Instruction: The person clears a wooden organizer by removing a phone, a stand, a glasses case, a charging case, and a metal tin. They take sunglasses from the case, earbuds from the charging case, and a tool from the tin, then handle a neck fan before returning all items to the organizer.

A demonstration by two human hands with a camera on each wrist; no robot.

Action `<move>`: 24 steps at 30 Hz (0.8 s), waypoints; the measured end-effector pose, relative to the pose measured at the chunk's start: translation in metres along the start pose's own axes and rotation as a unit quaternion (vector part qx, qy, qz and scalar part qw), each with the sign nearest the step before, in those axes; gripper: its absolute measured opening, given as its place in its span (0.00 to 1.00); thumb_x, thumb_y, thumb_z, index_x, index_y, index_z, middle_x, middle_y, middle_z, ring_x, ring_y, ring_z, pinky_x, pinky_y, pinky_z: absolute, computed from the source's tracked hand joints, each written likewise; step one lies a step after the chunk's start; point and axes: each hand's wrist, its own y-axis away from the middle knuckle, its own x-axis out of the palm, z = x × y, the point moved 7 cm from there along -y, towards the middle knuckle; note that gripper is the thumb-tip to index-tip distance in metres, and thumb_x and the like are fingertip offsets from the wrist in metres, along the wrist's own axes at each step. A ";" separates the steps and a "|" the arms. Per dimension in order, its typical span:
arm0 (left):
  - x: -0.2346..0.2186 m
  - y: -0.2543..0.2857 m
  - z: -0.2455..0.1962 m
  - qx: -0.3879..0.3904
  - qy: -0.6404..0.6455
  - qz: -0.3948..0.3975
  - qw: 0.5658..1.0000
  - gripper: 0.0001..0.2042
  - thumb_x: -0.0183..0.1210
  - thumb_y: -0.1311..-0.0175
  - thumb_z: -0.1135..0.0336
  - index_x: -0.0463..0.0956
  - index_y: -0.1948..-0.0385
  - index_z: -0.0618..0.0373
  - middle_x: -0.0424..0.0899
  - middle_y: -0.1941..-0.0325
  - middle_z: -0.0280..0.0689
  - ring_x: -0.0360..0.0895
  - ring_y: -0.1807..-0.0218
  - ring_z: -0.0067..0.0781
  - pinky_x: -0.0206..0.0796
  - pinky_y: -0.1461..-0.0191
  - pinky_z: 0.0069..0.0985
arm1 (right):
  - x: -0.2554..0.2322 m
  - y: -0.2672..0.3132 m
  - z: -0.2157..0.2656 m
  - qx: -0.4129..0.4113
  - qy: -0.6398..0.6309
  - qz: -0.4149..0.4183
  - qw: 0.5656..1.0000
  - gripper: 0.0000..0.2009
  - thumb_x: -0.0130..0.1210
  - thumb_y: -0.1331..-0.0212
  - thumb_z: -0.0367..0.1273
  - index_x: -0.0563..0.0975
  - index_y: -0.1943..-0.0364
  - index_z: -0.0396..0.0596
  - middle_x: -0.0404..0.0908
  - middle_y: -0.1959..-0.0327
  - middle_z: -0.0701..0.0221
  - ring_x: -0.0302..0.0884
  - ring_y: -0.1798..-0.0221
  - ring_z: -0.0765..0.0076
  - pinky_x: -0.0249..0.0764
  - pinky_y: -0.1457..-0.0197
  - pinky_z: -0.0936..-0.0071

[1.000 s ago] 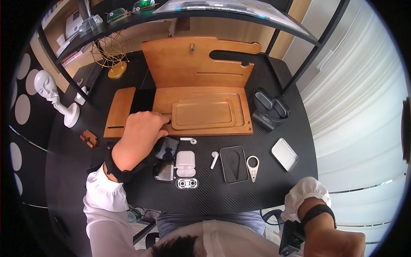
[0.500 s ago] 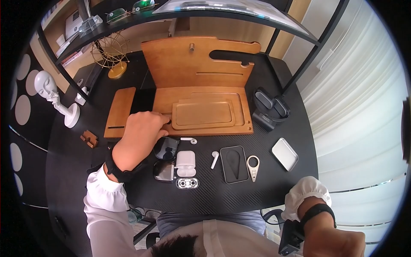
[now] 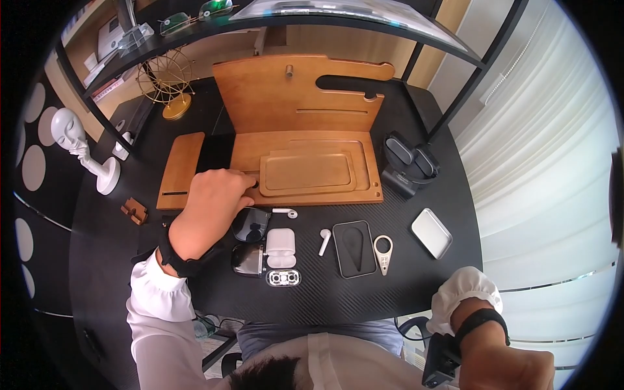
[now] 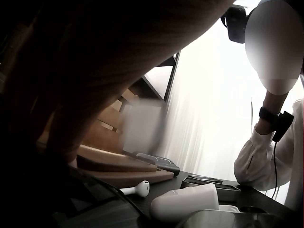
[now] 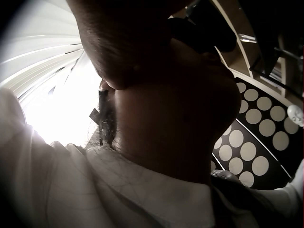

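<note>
My left hand [image 3: 214,195] lies palm down over the left front corner of a wooden desk stand [image 3: 302,175]. Its index finger reaches onto the stand's base and the thumb lies along the front edge; the other fingertips are hidden. Just below the thumb is a glossy dark case [image 3: 251,224]. A white earbud [image 3: 286,213] and a white earbud case [image 3: 281,242] lie close by, and the left wrist view shows that case [image 4: 185,202] too. At lower right, off the desk, my right hand [image 3: 510,367] is raised close to the head camera, its fingers hidden.
A second earbud [image 3: 325,242], a shallow black tray [image 3: 355,250], a round-headed beige tool [image 3: 383,255] and a white lid [image 3: 431,234] lie on the desk. A black device [image 3: 408,166] stands right of the stand. A shelf [image 3: 357,27] spans the back.
</note>
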 end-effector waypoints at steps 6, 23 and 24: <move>-0.001 0.000 -0.001 -0.003 0.004 0.001 1.000 0.15 0.71 0.49 0.69 0.86 0.58 0.61 0.89 0.56 0.44 0.85 0.53 0.48 0.76 0.50 0.38 | 0.003 0.001 -0.004 -0.019 -0.012 -0.005 1.000 0.09 0.64 0.40 0.20 0.80 0.60 0.49 0.81 0.60 0.88 0.84 0.58 0.92 0.80 0.52 0.90; 0.001 -0.001 -0.001 0.004 -0.008 -0.003 1.000 0.15 0.70 0.48 0.68 0.85 0.57 0.58 0.88 0.58 0.43 0.84 0.55 0.49 0.75 0.54 0.39 | -0.008 0.003 -0.010 -0.158 0.070 -0.043 0.984 0.05 0.60 0.38 0.22 0.77 0.64 0.49 0.77 0.66 0.87 0.78 0.64 0.92 0.75 0.57 0.90; 0.002 0.000 0.000 0.006 -0.008 -0.004 1.000 0.15 0.70 0.48 0.68 0.84 0.57 0.58 0.88 0.58 0.43 0.84 0.55 0.49 0.75 0.54 0.39 | -0.010 0.004 -0.012 -0.174 0.076 -0.051 0.980 0.05 0.59 0.38 0.22 0.77 0.65 0.49 0.76 0.66 0.87 0.78 0.64 0.91 0.75 0.57 0.90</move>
